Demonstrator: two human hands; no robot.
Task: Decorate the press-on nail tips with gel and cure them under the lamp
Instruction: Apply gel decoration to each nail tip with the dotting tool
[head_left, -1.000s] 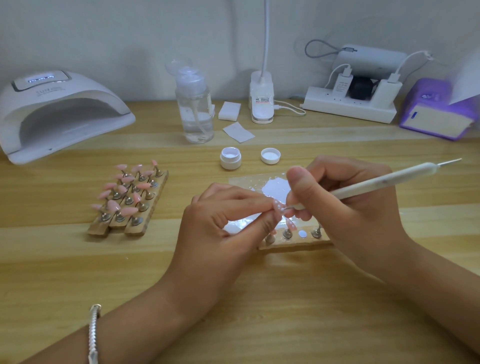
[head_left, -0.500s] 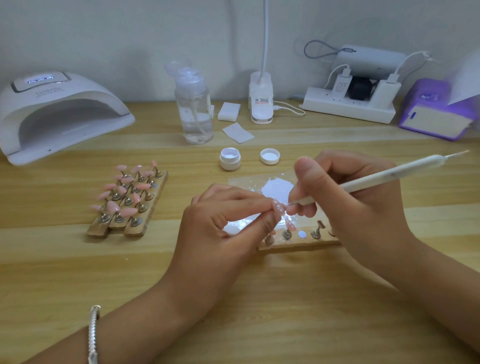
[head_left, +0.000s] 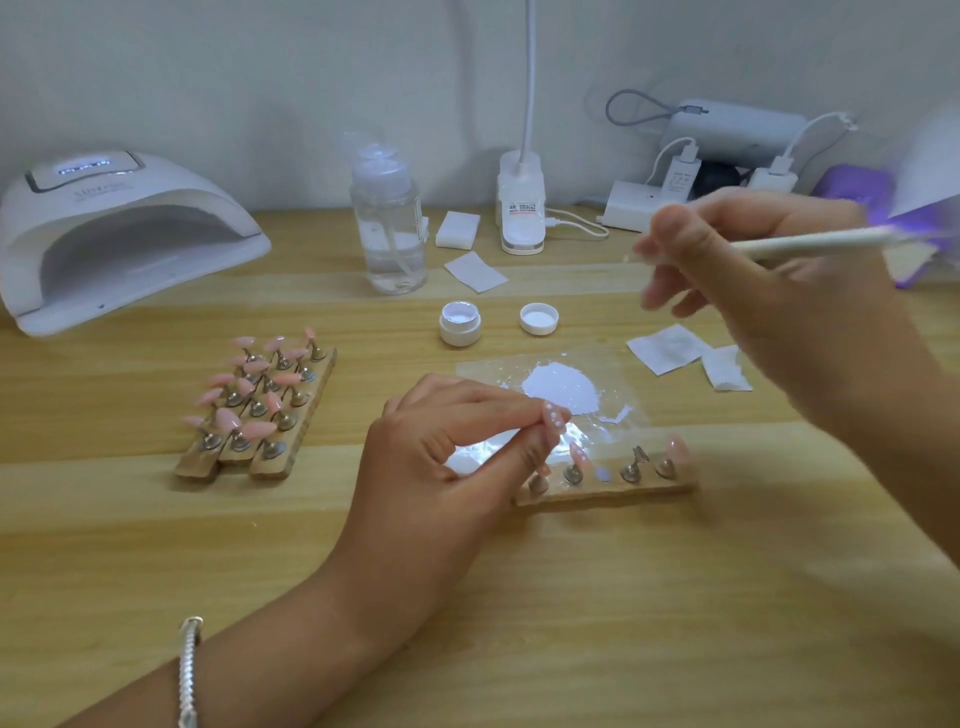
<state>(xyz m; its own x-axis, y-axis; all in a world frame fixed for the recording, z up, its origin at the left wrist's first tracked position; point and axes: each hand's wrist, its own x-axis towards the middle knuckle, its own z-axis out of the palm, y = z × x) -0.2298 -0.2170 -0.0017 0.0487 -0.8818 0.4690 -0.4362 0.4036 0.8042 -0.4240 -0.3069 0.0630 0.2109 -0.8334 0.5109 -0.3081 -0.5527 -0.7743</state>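
1. Dotting step: a pink almond-shaped press-on nail tip (head_left: 555, 415) already carries white gel dots. Curing under the white domed lamp (head_left: 119, 234) is not yet done.
2. Likely next: reload the slim white dotting pen (head_left: 810, 241) from the white gel puddle (head_left: 561, 387).
3. The left hand (head_left: 441, 457) pinches the tip just above the wooden holder strip (head_left: 608, 491).
4. The right hand (head_left: 769, 291), blurred, grips the pen, well apart from the tip.

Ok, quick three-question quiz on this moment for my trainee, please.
1. True or false: the left hand pinches a dotted nail tip.
2. The small jar is: A open, lid beside it; B capped; C tipped over.
3. Which hand holds the white pen?
Key: 1 true; 2 A; 3 right hand.
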